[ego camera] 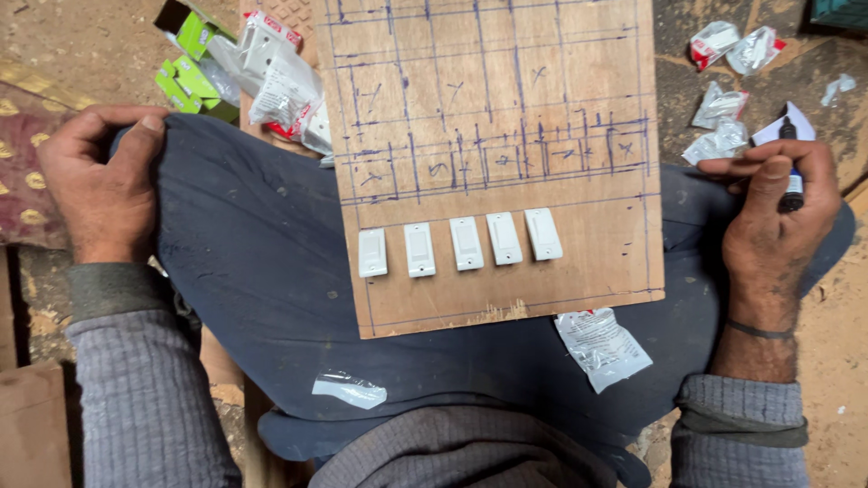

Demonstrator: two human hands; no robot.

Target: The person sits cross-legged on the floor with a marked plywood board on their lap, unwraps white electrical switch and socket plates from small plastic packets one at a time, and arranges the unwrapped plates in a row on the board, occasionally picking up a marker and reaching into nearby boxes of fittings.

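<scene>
A plywood board [506, 136] marked with blue grid lines rests across the person's lap. Five white switches [467, 244] lie in a row near its near edge. Around it, on the dusty floor [81, 36], lie green boxes [185, 72] and packets [280, 86] beyond the board's far left corner, and crumpled wrappers [723, 126] past its right edge.

Workshop: marked plywood board [493, 154], sawdust floor [832, 361]

Dusty dirt floor [72, 36] along upper frame; patterned maroon fabric [23, 163] at left edge; even daylight.
</scene>
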